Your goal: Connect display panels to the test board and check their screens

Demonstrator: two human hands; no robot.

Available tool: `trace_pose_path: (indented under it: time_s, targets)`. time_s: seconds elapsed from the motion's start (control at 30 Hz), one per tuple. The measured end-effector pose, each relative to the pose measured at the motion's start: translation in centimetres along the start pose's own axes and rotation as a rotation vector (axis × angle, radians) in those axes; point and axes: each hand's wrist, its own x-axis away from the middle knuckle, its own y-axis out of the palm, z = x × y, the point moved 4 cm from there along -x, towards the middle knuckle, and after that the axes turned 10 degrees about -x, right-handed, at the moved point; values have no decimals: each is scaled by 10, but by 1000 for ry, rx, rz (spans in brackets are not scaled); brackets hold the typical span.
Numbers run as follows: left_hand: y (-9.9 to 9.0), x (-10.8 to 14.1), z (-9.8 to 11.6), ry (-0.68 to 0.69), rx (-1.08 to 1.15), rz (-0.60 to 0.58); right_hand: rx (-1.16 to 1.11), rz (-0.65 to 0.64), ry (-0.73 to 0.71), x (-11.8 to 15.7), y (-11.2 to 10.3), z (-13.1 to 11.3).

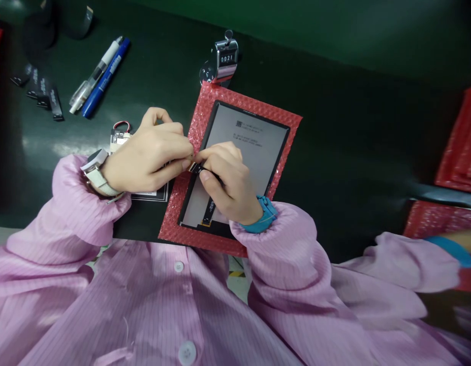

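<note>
A flat display panel (254,157) lies back side up on a red bubble-wrap sheet (292,133). A black flex cable (208,211) runs from the panel's lower edge up under my right hand (231,180). My right hand is closed, thumb and fingers pinching the cable's free end at the panel's left side. Just left of it, my left hand (155,152) is closed too, its thumb and index fingertips pressed together at the cable's tip. What sits between those fingertips is hidden. Partly covered by my left hand and wrist is a small circuit board (117,140) with red wires.
A metal tally counter (225,58) reading 0021 stands behind the bubble wrap. A blue pen (105,79) and a clear pen (95,76) lie at the left, near several black flex strips (55,101). Red bubble-wrap packs (462,147) and another person's sleeve (403,264) are at right.
</note>
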Motion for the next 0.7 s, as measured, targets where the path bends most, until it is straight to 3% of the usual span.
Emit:
trace_pose_path:
  time_s: [0.23, 0.53, 0.7]
  targets:
    - [2, -1, 6, -58, 132, -93, 5, -18, 25, 0, 0, 0]
    - [-2, 0, 5, -35, 32, 12, -16, -7, 1, 0, -1, -1]
    - [4, 0, 18, 67, -5, -140, -22, -6, -32, 0, -3, -5]
